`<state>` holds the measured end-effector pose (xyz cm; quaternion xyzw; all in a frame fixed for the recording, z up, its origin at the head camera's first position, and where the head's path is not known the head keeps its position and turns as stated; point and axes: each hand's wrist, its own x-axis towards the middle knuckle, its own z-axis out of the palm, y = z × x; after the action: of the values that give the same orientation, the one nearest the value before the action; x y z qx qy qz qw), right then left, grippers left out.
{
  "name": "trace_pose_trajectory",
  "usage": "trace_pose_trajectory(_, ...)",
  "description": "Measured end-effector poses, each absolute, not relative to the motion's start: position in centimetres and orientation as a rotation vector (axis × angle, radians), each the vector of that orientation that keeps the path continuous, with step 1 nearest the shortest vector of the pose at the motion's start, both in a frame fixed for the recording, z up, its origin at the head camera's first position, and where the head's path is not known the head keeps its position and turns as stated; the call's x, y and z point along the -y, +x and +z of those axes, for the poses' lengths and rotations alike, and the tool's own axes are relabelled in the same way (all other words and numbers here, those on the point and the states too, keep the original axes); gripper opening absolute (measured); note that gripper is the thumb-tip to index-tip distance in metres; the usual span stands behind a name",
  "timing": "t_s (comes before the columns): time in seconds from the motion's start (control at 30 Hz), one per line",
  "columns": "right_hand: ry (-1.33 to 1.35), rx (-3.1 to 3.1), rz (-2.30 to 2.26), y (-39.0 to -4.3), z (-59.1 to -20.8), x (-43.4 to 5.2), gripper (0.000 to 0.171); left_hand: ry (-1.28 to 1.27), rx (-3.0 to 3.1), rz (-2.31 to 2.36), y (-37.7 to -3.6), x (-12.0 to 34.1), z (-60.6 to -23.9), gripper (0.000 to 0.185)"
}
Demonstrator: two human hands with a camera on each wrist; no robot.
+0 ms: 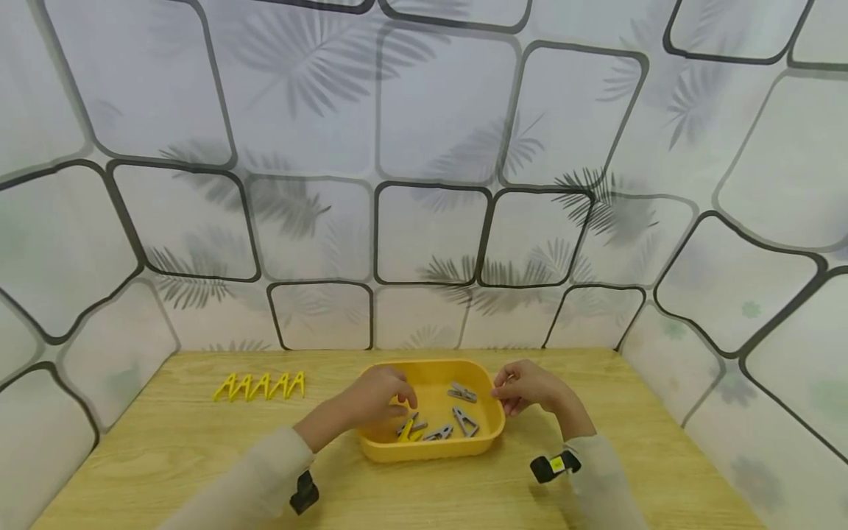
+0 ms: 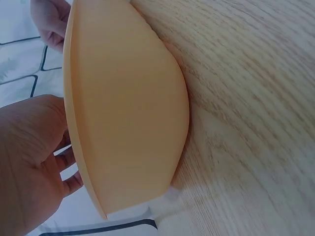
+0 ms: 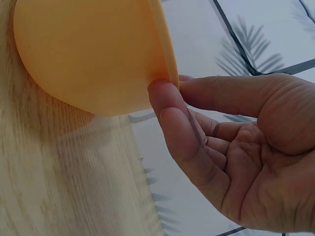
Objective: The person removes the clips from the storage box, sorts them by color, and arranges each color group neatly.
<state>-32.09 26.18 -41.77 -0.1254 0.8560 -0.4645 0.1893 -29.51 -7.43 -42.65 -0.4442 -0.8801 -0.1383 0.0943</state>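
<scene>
A yellow plastic tray (image 1: 493,427) sits on the wooden table (image 1: 165,456) and holds several grey clothespins (image 1: 466,422) and a yellow clothespin (image 1: 405,434). My left hand (image 1: 405,397) reaches over the tray's left rim with its fingers loosely bent above the pins; I see nothing in them. In the left wrist view the palm (image 2: 29,162) hovers beside the tray's outer wall (image 2: 128,108). My right hand (image 1: 502,389) pinches the tray's right rim (image 3: 165,59) between thumb (image 3: 172,113) and index finger.
A row of several yellow clothespins (image 1: 260,386) stands on the table at the back left. Patterned white walls (image 1: 424,221) close in the table at the back and on both sides. Bare wood (image 1: 662,456) lies to the right of the tray.
</scene>
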Motion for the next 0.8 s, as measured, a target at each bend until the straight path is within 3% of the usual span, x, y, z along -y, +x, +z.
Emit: trace_pose_trajectory(0.8, -0.377, -2.4, -1.293, -31.8, -41.3, -26.2, 0.022, -1.416, 2.677, -0.398, -30.1, 5.8, -43.0, 0.013)
